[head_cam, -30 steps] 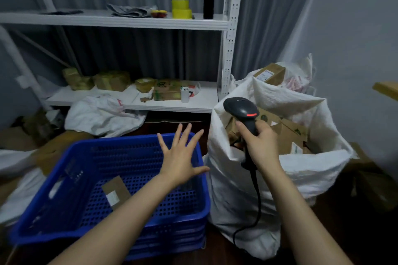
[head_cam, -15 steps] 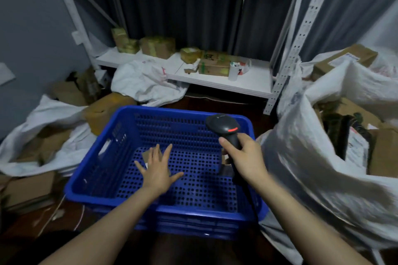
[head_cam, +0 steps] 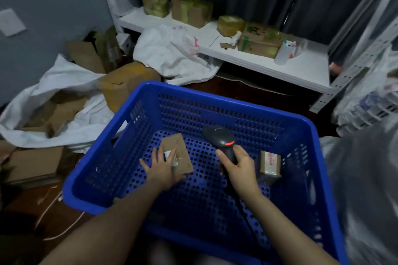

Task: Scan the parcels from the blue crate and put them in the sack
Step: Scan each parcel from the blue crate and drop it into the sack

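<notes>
Head view: inside crate [head_cam: 237, 103], left hand [head_cam: 161, 168] lies flat on parcel [head_cam: 182, 149], label [head_cam: 174, 160] unreadable; right hand [head_cam: 241, 168] grasps scanner [head_cam: 219, 137].

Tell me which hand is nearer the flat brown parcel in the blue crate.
Left. The left hand rests on the flat brown parcel; the right hand, gripping the scanner, is apart to its right.

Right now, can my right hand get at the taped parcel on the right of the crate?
Reach, likely yes: the taped parcel lies just beside the right hand, nothing between. But that hand grips the scanner, so grasping looks awkward.
</notes>
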